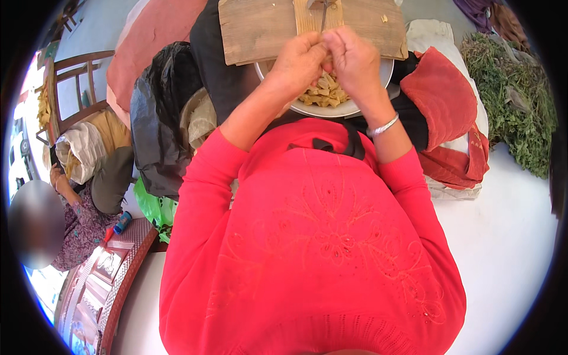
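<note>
Red sweater (313, 248); blade (325, 15) pointing away.

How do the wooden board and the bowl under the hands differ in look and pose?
The wooden board is flat, rectangular and brown with visible grain; the bowl is round, pale and smooth. The board lies across the bowl's far rim, covering part of it; the bowl sits beneath, its near half open. The bowl holds tan cut pieces; the board carries only a narrow wooden strip. Both sit right under the left hand and right hand.
</note>
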{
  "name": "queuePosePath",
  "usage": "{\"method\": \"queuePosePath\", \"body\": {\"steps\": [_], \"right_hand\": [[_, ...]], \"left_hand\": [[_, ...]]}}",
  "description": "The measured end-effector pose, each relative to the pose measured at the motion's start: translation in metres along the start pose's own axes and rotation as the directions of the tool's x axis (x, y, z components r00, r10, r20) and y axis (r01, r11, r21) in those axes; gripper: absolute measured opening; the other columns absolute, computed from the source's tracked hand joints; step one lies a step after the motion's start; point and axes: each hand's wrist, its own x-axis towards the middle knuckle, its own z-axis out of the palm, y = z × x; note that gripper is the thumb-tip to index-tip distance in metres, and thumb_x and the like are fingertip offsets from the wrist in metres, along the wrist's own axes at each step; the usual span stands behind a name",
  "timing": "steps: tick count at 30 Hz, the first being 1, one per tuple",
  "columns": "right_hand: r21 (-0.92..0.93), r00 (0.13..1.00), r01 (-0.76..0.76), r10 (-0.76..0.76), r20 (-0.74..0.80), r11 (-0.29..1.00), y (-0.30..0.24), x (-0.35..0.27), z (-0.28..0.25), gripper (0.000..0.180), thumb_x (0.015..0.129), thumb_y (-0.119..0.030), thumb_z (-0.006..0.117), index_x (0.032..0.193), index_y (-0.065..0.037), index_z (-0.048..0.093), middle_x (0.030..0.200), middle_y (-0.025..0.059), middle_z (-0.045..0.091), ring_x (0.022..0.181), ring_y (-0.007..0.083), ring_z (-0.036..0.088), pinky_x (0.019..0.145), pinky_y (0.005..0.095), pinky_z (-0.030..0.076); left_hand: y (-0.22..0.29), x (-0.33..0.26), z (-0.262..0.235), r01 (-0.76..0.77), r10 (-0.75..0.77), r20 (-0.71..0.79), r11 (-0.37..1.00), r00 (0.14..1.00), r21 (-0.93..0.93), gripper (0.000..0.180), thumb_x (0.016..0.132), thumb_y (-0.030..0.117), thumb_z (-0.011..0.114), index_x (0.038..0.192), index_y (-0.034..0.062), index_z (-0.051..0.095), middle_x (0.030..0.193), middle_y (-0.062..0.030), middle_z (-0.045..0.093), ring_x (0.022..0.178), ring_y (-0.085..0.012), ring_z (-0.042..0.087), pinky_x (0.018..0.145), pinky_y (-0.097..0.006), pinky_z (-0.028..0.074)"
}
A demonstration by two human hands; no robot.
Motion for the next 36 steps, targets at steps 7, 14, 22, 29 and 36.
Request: {"method": "queuePosePath", "body": {"steps": [7,14,22,29,36], "right_hand": [[0.170,0.757,-0.317,0.140,0.638,0.933,-0.020,-0.023,-0.048,0.022,0.091,-0.022,0.056,0.085,-0.004,0.067,0.060,0.0027,0.058,0.053,0.0177,0.057,0.051,0.0306,0.045],[0.509,0.956,-0.290,0.268,0.118,0.811,-0.033,-0.010,-0.061,0.023,0.093,-0.011,0.055,0.111,-0.002,0.065,0.072,-0.0027,0.060,0.060,0.0026,0.052,0.053,0.0198,0.043],[-0.165,0.999,-0.004,-0.004,-0.050,0.986,0.024,-0.022,-0.023,0.012,0.086,-0.024,0.062,0.088,-0.015,0.069,0.073,0.0060,0.064,0.060,0.0225,0.059,0.052,0.0309,0.046],[0.500,0.675,-0.737,0.457,0.580,0.454,0.047,-0.063,0.003,0.035,0.093,-0.038,0.054,0.096,-0.005,0.065,0.091,0.0024,0.066,0.082,0.0136,0.060,0.071,0.0325,0.047],[0.715,0.691,-0.699,0.262,0.673,0.008,0.043,-0.064,-0.004,0.020,0.092,-0.021,0.055,0.098,-0.005,0.065,0.110,0.0032,0.061,0.103,0.0159,0.056,0.087,0.0318,0.046]], "left_hand": [[0.019,0.000,-0.040,-0.275,0.155,0.275,0.833,0.949,0.479,0.031,0.094,0.029,0.053,0.087,0.0012,0.064,0.062,0.0042,0.050,0.058,-0.0030,0.043,0.050,-0.020,0.034],[0.032,-0.024,0.031,-0.207,0.247,0.224,0.960,0.943,-0.191,0.024,0.097,0.018,0.046,0.112,0.0026,0.057,0.066,0.0047,0.044,0.053,-0.0026,0.032,0.047,-0.018,0.026],[-0.018,0.005,0.020,0.132,-0.086,0.234,0.974,0.968,-0.186,0.013,0.091,0.013,0.054,0.101,0.0063,0.059,0.067,0.0059,0.044,0.056,-0.0022,0.036,0.048,-0.020,0.029],[-0.055,-0.007,0.010,-0.487,0.632,0.189,0.337,0.751,0.806,0.027,0.080,0.004,0.056,0.107,0.0069,0.061,0.084,-0.0105,0.063,0.074,-0.0322,0.059,0.066,-0.039,0.048],[-0.038,-0.021,0.019,-0.525,0.546,0.108,0.702,0.831,0.482,0.028,0.083,0.010,0.059,0.110,0.0037,0.058,0.099,-0.0137,0.061,0.083,-0.0344,0.058,0.073,-0.040,0.048]]}}
